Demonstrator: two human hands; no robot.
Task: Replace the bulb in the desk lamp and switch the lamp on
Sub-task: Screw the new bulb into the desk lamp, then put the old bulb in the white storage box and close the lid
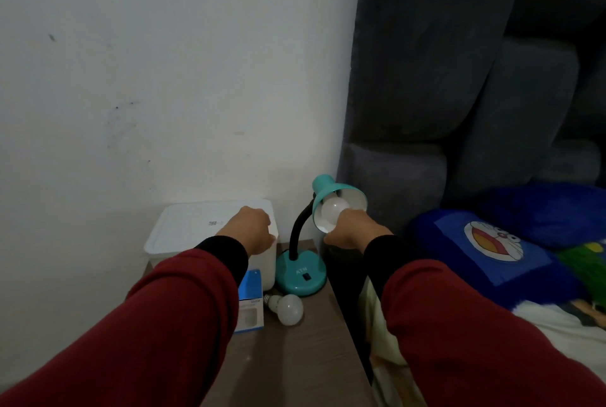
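Head view gives us both arms reaching forward in red sleeves with black cuffs over a brown bedside table [295, 357]. Our right hand [352, 229] is at the mouth of the teal lamp shade [328, 192], its fingers curled around the white bulb [333, 210] that sits inside the shade. The bulb is not lit. The shade tilts toward us on a black bent neck [295, 233] that rises from the round teal lamp base [300, 274], and a small dark switch [306, 276] shows on top of that base.

Our left hand [251, 229] hovers over the near right corner of a white lidded plastic box [203, 233]; the fingers are curled down and away from us, and we cannot tell whether they grasp anything or touch the lid.

A second white bulb [288, 308] lies on its side on the table, just in front of the lamp base, its screw end pointing left toward a blue and white carton [251, 301]. The carton lies against the front of the plastic box.

To the right, past the table's edge, we see a bed with a blue cartoon pillow [492, 242] and a grey padded headboard [459, 78].
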